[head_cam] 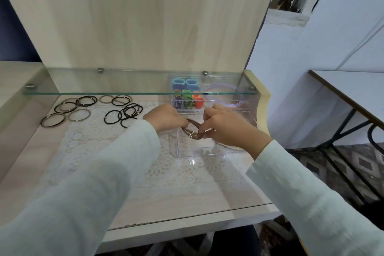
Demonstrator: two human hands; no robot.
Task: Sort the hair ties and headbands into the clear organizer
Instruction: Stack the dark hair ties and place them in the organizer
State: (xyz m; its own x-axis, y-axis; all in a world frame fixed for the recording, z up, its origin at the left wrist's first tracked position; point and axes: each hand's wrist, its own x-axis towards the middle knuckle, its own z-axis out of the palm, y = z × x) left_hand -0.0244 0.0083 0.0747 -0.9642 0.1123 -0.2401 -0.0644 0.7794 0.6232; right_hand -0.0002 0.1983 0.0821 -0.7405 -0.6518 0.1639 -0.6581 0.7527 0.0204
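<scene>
Sleeves [99, 183] nearest; left hand [166, 117], right hand [226, 127] half-hide pinched brown hair ties [194, 133]

The left hand [166, 117] and the right hand [226, 127] are pinching a bundle of brown hair ties [192, 131] between them, at the near compartment of the clear organizer [207, 153]. Colourful ties [187, 98] are standing in its far compartments, and loose dark ties [124, 112] are lying far left.

Glossy clear plastic organizer [209, 148], lace mat [166, 172]
</scene>
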